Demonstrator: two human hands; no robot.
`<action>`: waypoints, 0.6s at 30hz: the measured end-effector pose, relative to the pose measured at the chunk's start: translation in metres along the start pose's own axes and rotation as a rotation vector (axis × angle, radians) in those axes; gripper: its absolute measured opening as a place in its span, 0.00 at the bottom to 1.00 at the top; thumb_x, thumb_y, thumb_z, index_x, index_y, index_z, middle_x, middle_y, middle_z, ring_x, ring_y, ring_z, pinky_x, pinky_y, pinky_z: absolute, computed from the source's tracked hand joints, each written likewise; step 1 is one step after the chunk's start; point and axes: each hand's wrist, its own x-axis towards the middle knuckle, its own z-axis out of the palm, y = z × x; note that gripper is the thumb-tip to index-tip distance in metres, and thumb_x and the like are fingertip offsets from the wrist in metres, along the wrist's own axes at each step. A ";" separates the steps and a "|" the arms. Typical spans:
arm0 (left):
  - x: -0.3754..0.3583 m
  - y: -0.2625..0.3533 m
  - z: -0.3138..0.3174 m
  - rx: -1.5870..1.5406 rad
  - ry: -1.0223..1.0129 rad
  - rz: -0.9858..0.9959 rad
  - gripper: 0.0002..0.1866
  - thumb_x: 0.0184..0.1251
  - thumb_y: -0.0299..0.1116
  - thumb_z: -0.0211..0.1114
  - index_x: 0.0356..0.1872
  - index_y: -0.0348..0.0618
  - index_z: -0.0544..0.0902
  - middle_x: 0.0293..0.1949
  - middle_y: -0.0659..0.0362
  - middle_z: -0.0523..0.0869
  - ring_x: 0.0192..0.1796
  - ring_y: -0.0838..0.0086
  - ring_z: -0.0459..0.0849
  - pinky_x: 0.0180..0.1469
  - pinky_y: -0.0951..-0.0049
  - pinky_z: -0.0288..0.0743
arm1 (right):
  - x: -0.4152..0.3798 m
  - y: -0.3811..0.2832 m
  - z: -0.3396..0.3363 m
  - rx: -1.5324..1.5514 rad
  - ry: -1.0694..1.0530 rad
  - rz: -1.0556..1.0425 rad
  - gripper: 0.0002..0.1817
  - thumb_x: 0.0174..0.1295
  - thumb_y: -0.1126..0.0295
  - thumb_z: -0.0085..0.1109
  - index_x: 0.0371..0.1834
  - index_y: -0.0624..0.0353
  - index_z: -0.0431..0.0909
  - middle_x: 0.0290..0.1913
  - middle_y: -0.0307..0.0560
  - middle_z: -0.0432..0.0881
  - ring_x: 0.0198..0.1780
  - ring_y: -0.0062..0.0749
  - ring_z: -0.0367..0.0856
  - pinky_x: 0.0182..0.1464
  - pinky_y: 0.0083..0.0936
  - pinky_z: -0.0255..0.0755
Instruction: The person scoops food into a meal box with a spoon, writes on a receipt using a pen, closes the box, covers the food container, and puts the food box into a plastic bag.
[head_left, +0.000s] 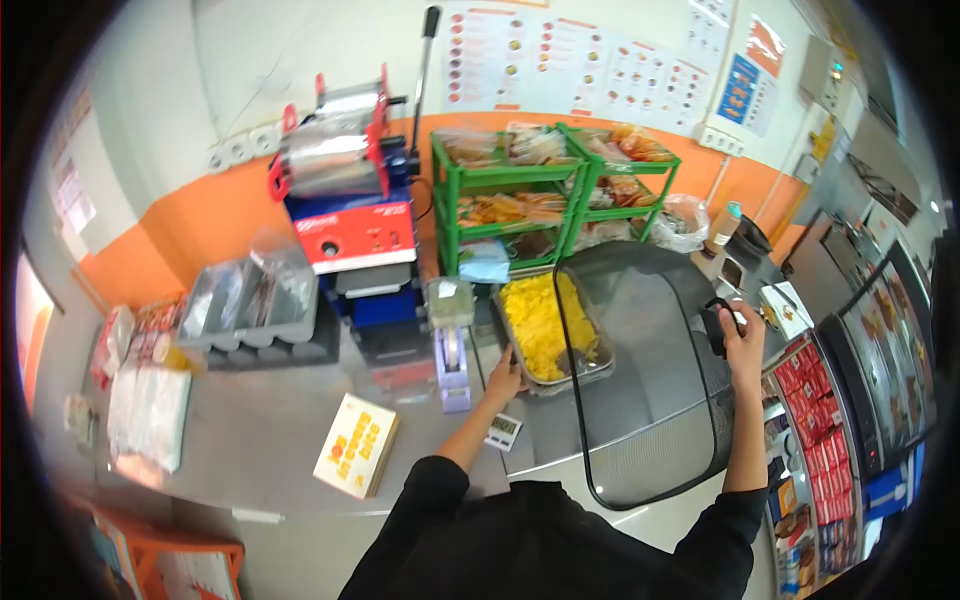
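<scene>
My right hand (742, 338) is closed round the black handle of a large clear lid (640, 330) with a black rim. The lid is tilted, held partly over the right side of a metal tray (603, 372) of yellow food (540, 325) in small pieces. At the tray's near left side, my left hand (505, 378) grips its edge; some of the fingers are hidden. A small digital timer (503, 431) lies just below that hand. Left of it stands a purple tape dispenser (452, 370).
A red and blue sealing machine (355, 235) stands at the back, beside green racks (510, 178) of packets. A grey divided organizer (250, 310), white bags (148, 415) and a yellow-white box (356, 446) sit to the left. A display case (888, 360) is at right.
</scene>
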 end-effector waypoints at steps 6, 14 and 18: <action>0.000 0.008 -0.007 -0.022 -0.199 -0.018 0.39 0.75 0.27 0.50 0.78 0.60 0.37 0.37 0.59 0.80 0.32 0.78 0.79 0.38 0.77 0.80 | -0.024 -0.020 -0.013 0.102 -0.062 0.213 0.07 0.66 0.70 0.59 0.43 0.62 0.79 0.23 0.36 0.79 0.22 0.12 0.73 0.23 0.15 0.62; -0.029 -0.002 0.016 0.062 -0.223 0.004 0.41 0.75 0.23 0.48 0.77 0.59 0.32 0.47 0.53 0.79 0.37 0.75 0.80 0.40 0.74 0.81 | -0.017 0.003 0.019 0.051 -0.034 0.141 0.07 0.65 0.71 0.59 0.42 0.61 0.80 0.20 0.38 0.78 0.22 0.15 0.73 0.23 0.18 0.63; -0.038 -0.009 0.029 -0.016 -0.276 -0.004 0.42 0.72 0.22 0.50 0.77 0.62 0.35 0.45 0.53 0.79 0.38 0.72 0.81 0.40 0.74 0.82 | -0.002 0.011 0.055 0.015 -0.031 0.075 0.07 0.62 0.69 0.60 0.41 0.59 0.81 0.18 0.42 0.77 0.21 0.20 0.77 0.24 0.23 0.66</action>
